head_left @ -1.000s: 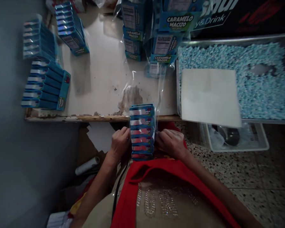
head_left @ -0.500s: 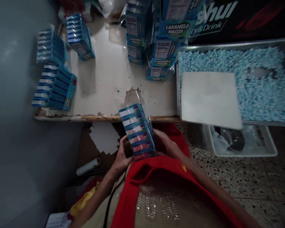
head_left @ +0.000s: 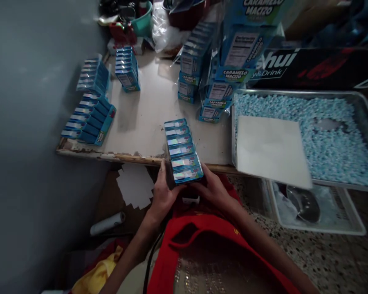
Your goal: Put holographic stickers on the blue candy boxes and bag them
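Between my two hands is a display box of blue candy packs, several small boxes in a row under shiny clear wrap. It tilts over the front edge of the table. My left hand grips its near left corner, fingers along the side. Against its near right side, my right hand is closed, with the thumb toward the near end. The fingertips under the box are hidden.
Display boxes stand at the left, and a smaller one behind. Wrapped stacks rise at centre right. A metal tray of blue candies carries a white sheet. Below sits a plastic bin.
The display box has moved away from my body, partly over the table edge, and the loose clear wrap at its far end no longer shows. My view has tilted up.
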The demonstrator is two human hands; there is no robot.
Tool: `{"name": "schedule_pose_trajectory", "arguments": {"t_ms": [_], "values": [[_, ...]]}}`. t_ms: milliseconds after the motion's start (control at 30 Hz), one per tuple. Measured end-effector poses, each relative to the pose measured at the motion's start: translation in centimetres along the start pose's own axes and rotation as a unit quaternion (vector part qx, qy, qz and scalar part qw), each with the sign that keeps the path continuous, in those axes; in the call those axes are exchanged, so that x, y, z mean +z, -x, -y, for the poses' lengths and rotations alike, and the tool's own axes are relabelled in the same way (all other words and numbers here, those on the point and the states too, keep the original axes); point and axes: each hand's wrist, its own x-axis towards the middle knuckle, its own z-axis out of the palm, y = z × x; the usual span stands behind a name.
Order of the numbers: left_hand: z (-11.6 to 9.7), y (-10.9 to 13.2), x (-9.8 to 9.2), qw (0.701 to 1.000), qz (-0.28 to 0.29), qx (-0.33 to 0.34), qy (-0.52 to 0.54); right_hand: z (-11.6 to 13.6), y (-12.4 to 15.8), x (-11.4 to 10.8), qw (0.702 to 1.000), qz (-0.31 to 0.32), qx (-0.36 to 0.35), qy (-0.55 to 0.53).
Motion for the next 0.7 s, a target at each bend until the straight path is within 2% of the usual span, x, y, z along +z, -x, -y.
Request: {"name": "schedule_pose_trajectory", "arguments": {"t_ms": [100,200,300,400,467,533,600,700], "values": [[-0.7,-0.3,0.6,0.999,0.017,-0.019,0.046,0.1,-0.1,0.8,0.999,-0.034,0.028,0.000],[-1.5,-0.2,0.5,0.999,-0.004,-0.025,0.043,0.3,0.3,1.5,0.995,-0.082,0.058,0.013],[-1.7,0.1,0.7,0.999,-0.027,-0.018,0.021,0.1,0.6,2.1,0.991,-0.118,0.047,0.033],[-1.4,0.3,0.7,1.000,-0.026,-0.010,0.012,-0.4,0.8,2.6,0.987,-0.145,0.034,0.057],[-1.3,0.2,0.3,0.999,-0.006,-0.020,0.045,-0.7,1.0,2.6,0.985,-0.151,0.041,0.065],[-1.9,0.0,-0.5,0.988,0.011,-0.061,0.143,-0.7,1.1,2.2,0.986,-0.145,0.054,0.064],[-3.1,-0.3,-1.3,0.944,0.005,-0.159,0.290,-0.4,1.1,1.4,0.988,-0.130,0.068,0.053],[-5.9,-1.3,-1.6,0.827,0.001,-0.319,0.463,0.7,0.5,0.4,0.995,-0.066,0.059,-0.038]]}}
